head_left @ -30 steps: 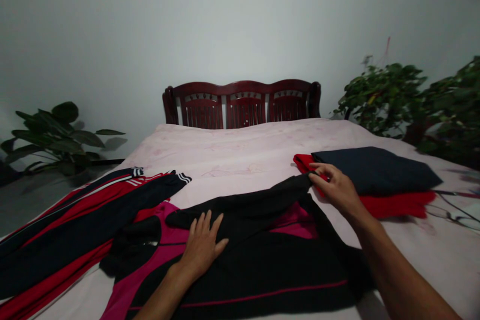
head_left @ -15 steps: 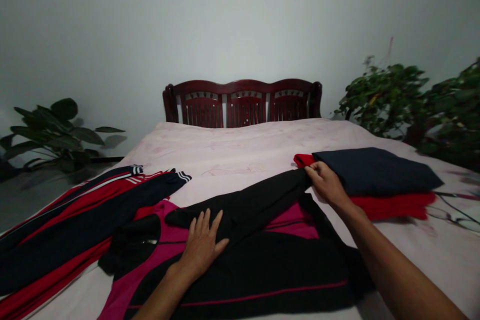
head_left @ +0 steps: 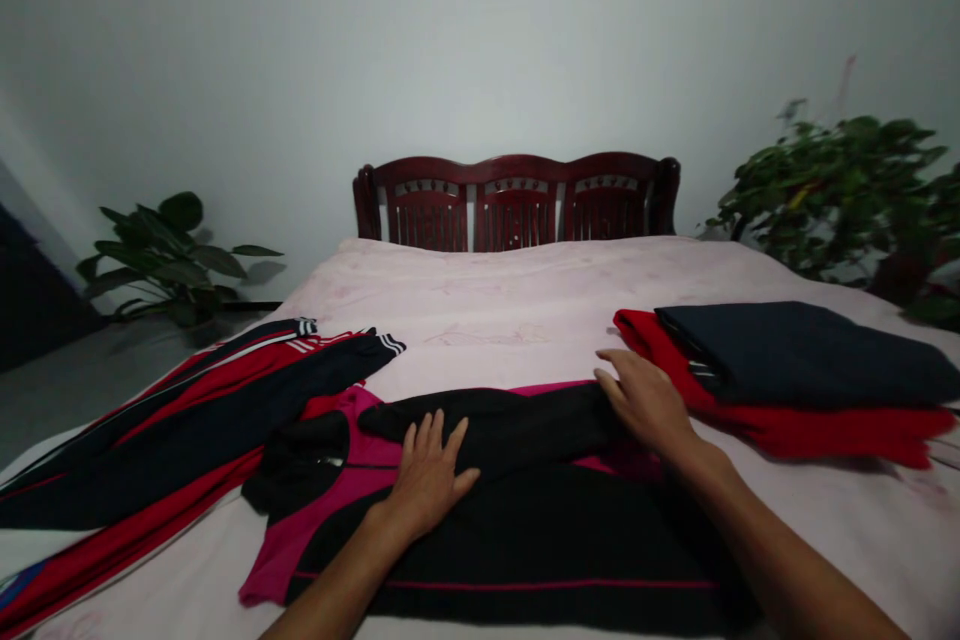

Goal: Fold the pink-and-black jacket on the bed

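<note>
A black and magenta zip-neck top (head_left: 547,540) lies flat on the bed, its collar to the left. One black sleeve (head_left: 517,425) is laid lengthwise across the body. My left hand (head_left: 431,480) rests open on that sleeve and the chest, fingers spread. At the sleeve's far right end is my right hand (head_left: 646,402), its fingers apart and no cloth pinched between them. The end of the sleeve is partly hidden under that hand.
Red and navy striped tracksuit clothes (head_left: 187,420) lie along the left. A folded navy garment (head_left: 810,350) sits on folded red cloth (head_left: 802,430) at right. Behind the pink bedsheet (head_left: 480,310) stands a dark wooden headboard (head_left: 517,200). Leafy plants (head_left: 165,250) flank the bed.
My right hand has let go of the sleeve end, and the sleeve now lies lower, along the top's body. My left hand stays on the cloth. The view has shifted slightly left.
</note>
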`<state>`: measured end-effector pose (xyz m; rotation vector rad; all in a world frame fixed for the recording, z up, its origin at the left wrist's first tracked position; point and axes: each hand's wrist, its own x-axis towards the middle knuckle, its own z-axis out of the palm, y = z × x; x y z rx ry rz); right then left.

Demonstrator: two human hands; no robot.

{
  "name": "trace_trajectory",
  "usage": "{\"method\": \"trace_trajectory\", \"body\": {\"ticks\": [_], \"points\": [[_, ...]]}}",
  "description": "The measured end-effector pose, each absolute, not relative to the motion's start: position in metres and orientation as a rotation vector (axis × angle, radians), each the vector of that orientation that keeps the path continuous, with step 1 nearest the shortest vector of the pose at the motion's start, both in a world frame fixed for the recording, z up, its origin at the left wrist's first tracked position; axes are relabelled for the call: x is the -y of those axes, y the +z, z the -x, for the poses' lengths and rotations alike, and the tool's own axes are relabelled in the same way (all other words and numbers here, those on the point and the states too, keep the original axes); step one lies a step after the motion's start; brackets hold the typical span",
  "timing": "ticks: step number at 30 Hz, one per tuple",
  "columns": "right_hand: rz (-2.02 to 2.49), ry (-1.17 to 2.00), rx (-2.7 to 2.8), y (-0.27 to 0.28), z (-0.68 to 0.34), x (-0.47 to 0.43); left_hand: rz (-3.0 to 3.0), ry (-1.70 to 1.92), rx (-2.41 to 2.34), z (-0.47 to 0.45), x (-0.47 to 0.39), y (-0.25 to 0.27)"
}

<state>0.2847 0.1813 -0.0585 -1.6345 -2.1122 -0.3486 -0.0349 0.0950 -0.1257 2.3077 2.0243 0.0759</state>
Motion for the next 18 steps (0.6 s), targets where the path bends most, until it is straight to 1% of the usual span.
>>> {"method": "trace_trajectory", "body": {"ticks": [3,7,9,11,13,16,18], "points": [[1.486,-0.433,2.316,-0.066,-0.254,-0.173,-2.297,0.139,-1.984,0.035,-0.093,-0.125],[1.825,-0.398,2.424,-0.103,-0.262,-0.182,-2.353,0.320,-1.823,0.054,-0.090,-0.123],[1.951,-0.405,2.393,-0.121,-0.275,-0.189,-2.360,0.472,-1.847,0.075,-0.091,-0.118],[1.965,-0.432,2.366,-0.132,-0.283,-0.193,-2.297,0.596,-2.021,0.101,-0.093,-0.112],[1.955,-0.442,2.359,-0.134,-0.285,-0.194,-2.189,0.635,-2.255,0.127,-0.096,-0.105],[1.949,-0.438,2.356,-0.132,-0.283,-0.194,-2.040,0.572,-2.530,0.159,-0.104,-0.102],[1.950,-0.409,2.358,-0.130,-0.283,-0.196,-1.995,0.485,-2.596,0.173,-0.109,-0.105]]}}
